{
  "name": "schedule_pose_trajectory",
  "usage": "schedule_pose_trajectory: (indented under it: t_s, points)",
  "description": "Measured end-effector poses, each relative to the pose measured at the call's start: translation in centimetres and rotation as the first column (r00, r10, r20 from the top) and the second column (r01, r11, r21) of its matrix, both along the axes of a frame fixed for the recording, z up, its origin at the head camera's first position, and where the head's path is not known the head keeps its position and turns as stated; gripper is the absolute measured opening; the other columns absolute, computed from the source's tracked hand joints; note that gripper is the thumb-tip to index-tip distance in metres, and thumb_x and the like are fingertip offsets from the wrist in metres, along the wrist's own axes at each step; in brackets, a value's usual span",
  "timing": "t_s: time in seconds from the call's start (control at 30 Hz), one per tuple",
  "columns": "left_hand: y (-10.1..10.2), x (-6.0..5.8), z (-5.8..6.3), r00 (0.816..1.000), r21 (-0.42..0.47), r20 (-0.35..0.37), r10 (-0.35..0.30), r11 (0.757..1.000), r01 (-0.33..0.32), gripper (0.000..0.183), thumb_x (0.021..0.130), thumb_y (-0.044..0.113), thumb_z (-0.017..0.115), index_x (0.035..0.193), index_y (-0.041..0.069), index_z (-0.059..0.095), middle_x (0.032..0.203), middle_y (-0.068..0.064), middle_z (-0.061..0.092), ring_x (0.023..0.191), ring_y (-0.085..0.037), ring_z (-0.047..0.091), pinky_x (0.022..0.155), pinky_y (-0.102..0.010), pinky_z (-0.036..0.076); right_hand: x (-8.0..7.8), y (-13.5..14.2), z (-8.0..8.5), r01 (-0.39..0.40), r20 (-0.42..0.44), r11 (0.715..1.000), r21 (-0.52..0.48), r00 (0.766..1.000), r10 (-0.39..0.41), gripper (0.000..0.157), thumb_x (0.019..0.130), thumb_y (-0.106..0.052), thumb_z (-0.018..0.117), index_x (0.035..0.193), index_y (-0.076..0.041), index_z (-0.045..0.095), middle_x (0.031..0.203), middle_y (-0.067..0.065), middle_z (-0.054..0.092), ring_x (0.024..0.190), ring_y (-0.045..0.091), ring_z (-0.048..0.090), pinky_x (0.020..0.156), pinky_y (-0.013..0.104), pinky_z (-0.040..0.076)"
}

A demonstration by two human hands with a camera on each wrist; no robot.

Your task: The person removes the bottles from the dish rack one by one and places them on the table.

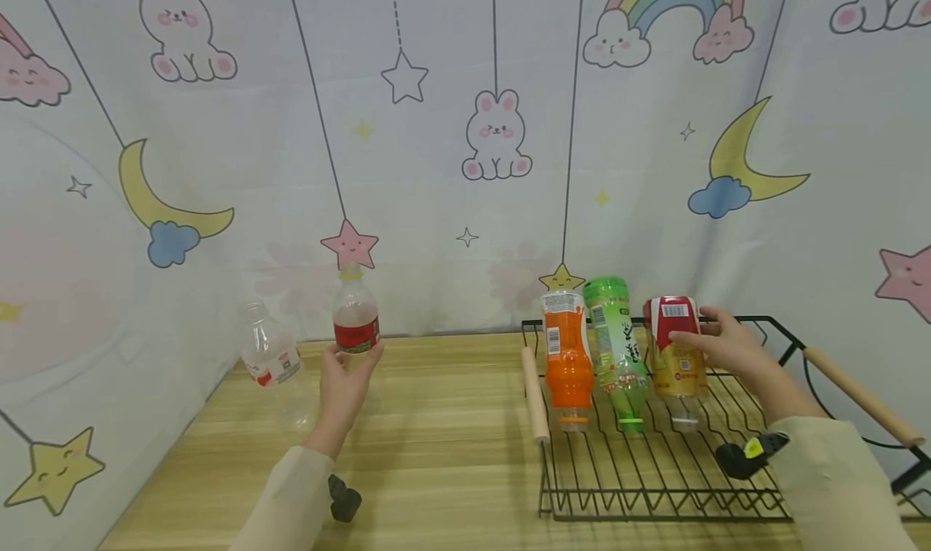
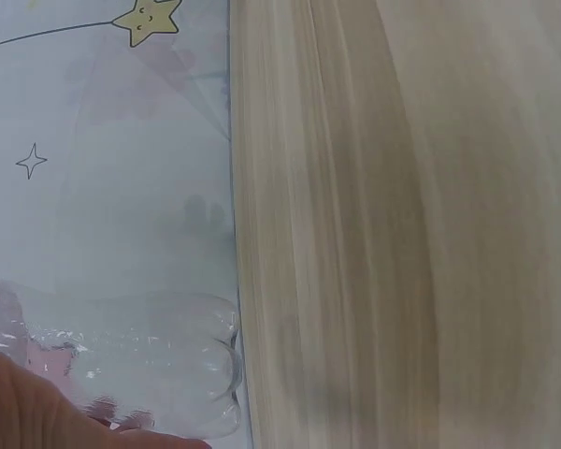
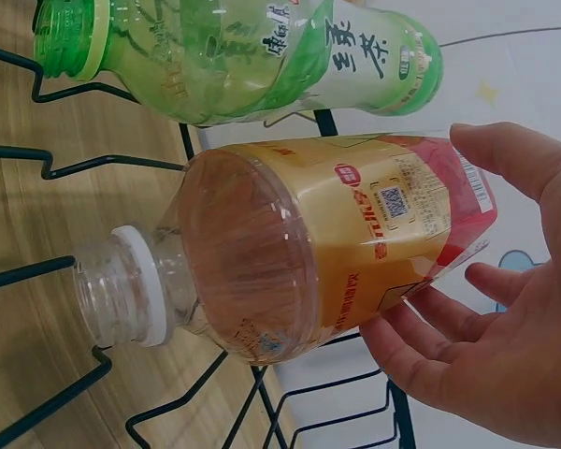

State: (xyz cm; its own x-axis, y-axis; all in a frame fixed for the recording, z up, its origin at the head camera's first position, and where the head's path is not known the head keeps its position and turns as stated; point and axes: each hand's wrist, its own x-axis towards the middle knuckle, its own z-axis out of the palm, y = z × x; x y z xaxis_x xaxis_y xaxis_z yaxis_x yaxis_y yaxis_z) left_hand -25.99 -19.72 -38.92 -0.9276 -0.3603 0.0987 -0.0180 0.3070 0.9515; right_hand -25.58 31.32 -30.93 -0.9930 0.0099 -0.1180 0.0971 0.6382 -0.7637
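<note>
Thumb and fingers of my right hand (image 1: pixel 727 345) are parted only by the width of the red-and-gold bottle (image 1: pixel 680 357), holding it lightly near its upturned base. My left hand (image 1: pixel 345 385) is closed around the red-labelled bottle (image 1: pixel 355 318) just below its label, keeping it upright over the table (image 1: pixel 451 430); whether its base touches the wood I cannot tell. Nearest to me are my 2 cream sleeves (image 1: pixel 836 478), then the front of the black wire rack (image 1: pixel 669 519), with 1 wooden handle (image 1: pixel 535 397) along its left side and another along its right. Farther in, 3 bottles stand neck down in the rack: the orange bottle (image 1: pixel 569 361) at the left, the green bottle (image 1: pixel 617 349) in the middle, and the one at my right hand, its neck ringed in white. Over on the left, 1 clear bottle (image 1: pixel 271 351) stands neck up on the table, near my left hand. Behind everything hangs a pale cloth (image 1: pixel 436 284) printed with rabbits, stars and moons.
</note>
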Motion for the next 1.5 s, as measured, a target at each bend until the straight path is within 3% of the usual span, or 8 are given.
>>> schedule_pose_trajectory:
  t_s: [0.33, 0.63, 1.1, 1.5]
  points:
    - [-0.2, -0.3, -0.7, 1.0, 0.025, -0.012, 0.02, 0.999, -0.019, 0.087, 0.087, 0.048, 0.066, 0.142, -0.002, 0.022, 0.146, -0.03, 0.029, 0.137, -0.045, 0.027, 0.11, -0.06, 0.024, -0.3, 0.4, -1.1, -0.015, 0.04, 1.0, -0.02, 0.999, 0.016, 0.1, 0.094, -0.047, 0.056, 0.147, 0.011, -0.006, 0.145, 0.044, 0.017, 0.127, 0.058, 0.033, 0.096, 0.059, 0.044]
    - [-0.3, -0.4, -1.1, 0.999, 0.056, -0.011, 0.035, 0.998, -0.034, 0.084, 0.088, 0.045, 0.066, 0.141, -0.003, 0.022, 0.146, -0.031, 0.028, 0.137, -0.046, 0.027, 0.11, -0.061, 0.023, -0.4, 0.6, -1.5, -0.034, 0.112, 0.999, -0.021, 0.993, 0.036, 0.101, 0.095, -0.047, 0.053, 0.145, 0.013, -0.012, 0.144, 0.045, 0.016, 0.125, 0.058, 0.034, 0.097, 0.062, 0.042]
    - [-0.3, -0.6, -1.8, 1.0, 0.067, -0.001, 0.027, 0.997, -0.027, 0.077, 0.092, 0.038, 0.064, 0.14, -0.002, 0.018, 0.147, -0.032, 0.027, 0.138, -0.049, 0.025, 0.111, -0.062, 0.021, -0.2, 0.7, -1.6, -0.088, 0.135, 0.996, -0.031, 0.987, 0.091, 0.101, 0.096, -0.045, 0.054, 0.145, 0.011, -0.014, 0.145, 0.045, 0.011, 0.125, 0.06, 0.033, 0.092, 0.063, 0.045]
    - [-0.2, -0.6, -2.0, 0.999, 0.037, 0.019, 0.051, 0.998, -0.052, 0.081, 0.09, 0.044, 0.064, 0.139, -0.003, 0.019, 0.147, -0.033, 0.028, 0.137, -0.048, 0.027, 0.111, -0.06, 0.022, -0.1, 0.5, -1.5, -0.085, 0.141, 0.995, -0.042, 0.986, 0.09, 0.1, 0.096, -0.043, 0.054, 0.146, 0.01, -0.014, 0.144, 0.045, 0.012, 0.124, 0.06, 0.034, 0.09, 0.063, 0.046]
